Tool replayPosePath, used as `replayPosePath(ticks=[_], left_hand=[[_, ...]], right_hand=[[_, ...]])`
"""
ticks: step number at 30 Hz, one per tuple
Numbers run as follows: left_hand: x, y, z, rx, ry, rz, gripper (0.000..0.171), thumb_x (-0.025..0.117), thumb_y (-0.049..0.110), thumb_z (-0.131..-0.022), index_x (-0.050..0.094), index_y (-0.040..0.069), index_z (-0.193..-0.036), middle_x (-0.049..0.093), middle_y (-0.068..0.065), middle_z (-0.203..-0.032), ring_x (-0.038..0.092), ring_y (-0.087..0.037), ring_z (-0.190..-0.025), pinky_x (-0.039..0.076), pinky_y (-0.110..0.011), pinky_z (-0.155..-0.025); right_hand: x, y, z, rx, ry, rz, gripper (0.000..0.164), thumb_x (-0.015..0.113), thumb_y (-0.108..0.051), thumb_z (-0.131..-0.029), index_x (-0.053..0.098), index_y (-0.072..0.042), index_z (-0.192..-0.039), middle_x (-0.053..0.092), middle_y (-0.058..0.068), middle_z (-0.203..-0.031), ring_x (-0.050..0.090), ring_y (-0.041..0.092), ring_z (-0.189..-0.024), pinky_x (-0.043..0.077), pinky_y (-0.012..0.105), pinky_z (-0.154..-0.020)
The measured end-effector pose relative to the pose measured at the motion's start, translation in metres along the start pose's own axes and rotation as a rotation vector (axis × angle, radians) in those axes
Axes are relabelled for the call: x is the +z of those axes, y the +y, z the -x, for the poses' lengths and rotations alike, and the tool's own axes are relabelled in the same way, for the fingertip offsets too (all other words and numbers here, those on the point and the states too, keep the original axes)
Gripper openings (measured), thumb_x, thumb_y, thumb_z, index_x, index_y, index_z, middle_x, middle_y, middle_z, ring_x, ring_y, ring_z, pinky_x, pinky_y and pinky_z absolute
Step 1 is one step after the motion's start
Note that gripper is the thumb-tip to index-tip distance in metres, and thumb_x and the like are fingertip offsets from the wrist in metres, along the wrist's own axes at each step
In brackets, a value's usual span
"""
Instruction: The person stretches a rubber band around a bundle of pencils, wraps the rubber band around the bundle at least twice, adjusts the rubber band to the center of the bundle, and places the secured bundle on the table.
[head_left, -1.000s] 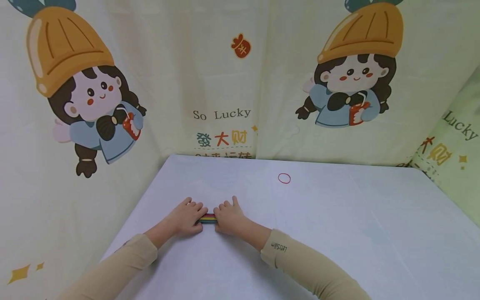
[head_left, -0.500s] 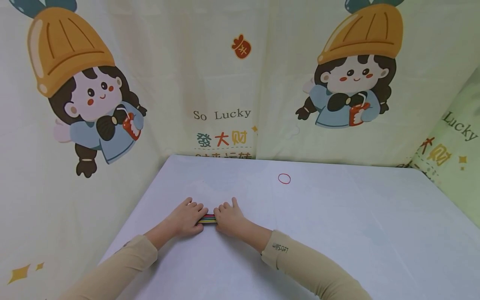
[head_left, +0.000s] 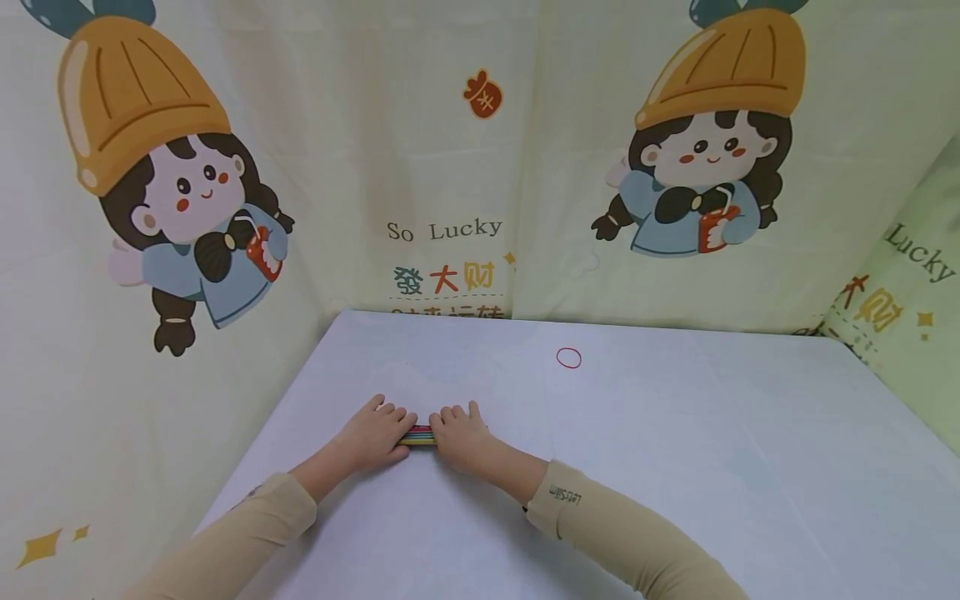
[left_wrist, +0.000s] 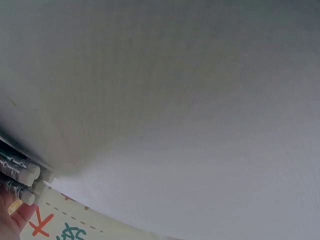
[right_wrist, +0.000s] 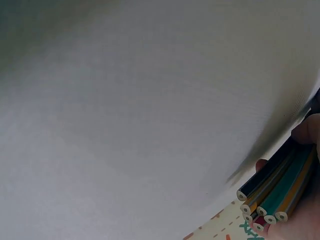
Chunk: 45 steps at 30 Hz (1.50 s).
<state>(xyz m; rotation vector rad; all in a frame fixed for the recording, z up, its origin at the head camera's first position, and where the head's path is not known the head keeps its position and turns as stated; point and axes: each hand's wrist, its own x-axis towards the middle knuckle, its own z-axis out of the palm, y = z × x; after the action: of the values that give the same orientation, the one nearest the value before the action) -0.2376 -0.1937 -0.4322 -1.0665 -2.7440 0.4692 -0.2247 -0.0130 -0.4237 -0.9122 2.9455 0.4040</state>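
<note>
A bundle of several coloured pencils (head_left: 420,436) lies sideways between the two hands, close over the white table. My left hand (head_left: 372,433) grips its left end and my right hand (head_left: 461,437) its right end, leaving only a short striped stretch visible between them in the head view. From the left wrist, white eraser-like ends of the pencils (left_wrist: 22,175) stick out past the fingers (left_wrist: 20,220). On the other side, flat unsharpened ends of pencils (right_wrist: 280,187) in dark, teal, yellow and red poke out of the right hand (right_wrist: 302,220).
White cloth covers the table (head_left: 675,458). A thin red ring (head_left: 568,358) lies or is drawn farther back, right of the hands. Behind stands a cream curtain (head_left: 442,167) printed with cartoon figures and lettering.
The colour stripes between the hands have shifted, so the pencils have turned or slid in the grip. My right hand has moved slightly right and its raised finger sits lower; the left hand is nearly still.
</note>
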Motion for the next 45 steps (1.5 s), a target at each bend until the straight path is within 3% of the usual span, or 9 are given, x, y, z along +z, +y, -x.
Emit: replayPosePath(ticks=[8, 13, 20, 27, 31, 39, 45], left_hand=[[-0.003, 0.001, -0.004, 0.006, 0.051, -0.079, 0.041, 0.063, 0.042, -0.081, 0.052, 0.010, -0.106, 0.058, -0.004, -0.088, 0.059, -0.022, -0.079, 0.039, -0.042, -0.086], [-0.009, 0.004, -0.009, -0.020, 0.160, -0.103, 0.040, 0.066, 0.041, -0.079, 0.050, 0.011, -0.100, 0.056, -0.003, -0.085, 0.057, -0.020, -0.073, 0.039, -0.038, -0.076], [-0.020, 0.010, -0.017, -0.092, 0.377, -0.145, 0.037, 0.068, 0.035, -0.076, 0.050, 0.009, -0.094, 0.053, -0.005, -0.079, 0.053, -0.022, -0.070, 0.038, -0.036, -0.070], [-0.029, 0.019, -0.025, -0.142, 0.515, -0.216, 0.038, 0.072, 0.035, -0.074, 0.049, 0.009, -0.091, 0.051, -0.005, -0.078, 0.052, -0.020, -0.067, 0.036, -0.031, -0.062], [-0.030, 0.025, -0.029, -0.157, 0.598, -0.249, 0.039, 0.074, 0.033, -0.070, 0.050, 0.009, -0.089, 0.051, -0.005, -0.077, 0.052, -0.020, -0.067, 0.037, -0.031, -0.062], [-0.034, 0.041, -0.038, -0.183, 0.649, -0.233, 0.031, 0.071, 0.029, -0.072, 0.051, 0.008, -0.085, 0.050, -0.005, -0.076, 0.050, -0.020, -0.065, 0.036, -0.030, -0.060], [-0.038, 0.049, -0.042, -0.210, 0.602, -0.197, 0.030, 0.070, 0.028, -0.074, 0.052, 0.007, -0.088, 0.051, -0.005, -0.078, 0.050, -0.020, -0.068, 0.038, -0.031, -0.059]], right_hand=[[-0.003, 0.007, 0.004, 0.009, 0.048, -0.001, 0.025, 0.045, -0.024, -0.095, 0.043, -0.013, -0.118, 0.046, 0.004, -0.102, 0.051, 0.019, -0.089, 0.041, 0.038, -0.085], [-0.008, 0.016, 0.009, 0.010, 0.129, 0.044, 0.024, 0.046, -0.024, -0.095, 0.043, -0.012, -0.116, 0.047, 0.003, -0.100, 0.052, 0.018, -0.087, 0.042, 0.036, -0.079], [-0.012, 0.029, 0.016, 0.040, 0.305, 0.072, 0.022, 0.050, -0.027, -0.093, 0.046, -0.010, -0.107, 0.048, 0.003, -0.091, 0.051, 0.019, -0.087, 0.040, 0.038, -0.080], [-0.011, 0.039, 0.025, 0.058, 0.491, 0.103, 0.020, 0.058, -0.024, -0.088, 0.047, -0.011, -0.098, 0.044, 0.003, -0.084, 0.047, 0.019, -0.077, 0.040, 0.032, -0.066], [-0.007, 0.042, 0.030, 0.062, 0.522, 0.101, 0.021, 0.059, -0.023, -0.087, 0.047, -0.011, -0.098, 0.044, 0.004, -0.083, 0.045, 0.018, -0.073, 0.037, 0.030, -0.062], [-0.001, 0.049, 0.035, 0.057, 0.556, 0.131, 0.022, 0.061, -0.024, -0.086, 0.047, -0.011, -0.097, 0.043, 0.004, -0.081, 0.044, 0.018, -0.071, 0.035, 0.029, -0.059], [-0.004, 0.051, 0.038, 0.046, 0.543, 0.131, 0.025, 0.062, -0.026, -0.085, 0.048, -0.010, -0.097, 0.044, 0.004, -0.081, 0.045, 0.018, -0.072, 0.036, 0.029, -0.061]])
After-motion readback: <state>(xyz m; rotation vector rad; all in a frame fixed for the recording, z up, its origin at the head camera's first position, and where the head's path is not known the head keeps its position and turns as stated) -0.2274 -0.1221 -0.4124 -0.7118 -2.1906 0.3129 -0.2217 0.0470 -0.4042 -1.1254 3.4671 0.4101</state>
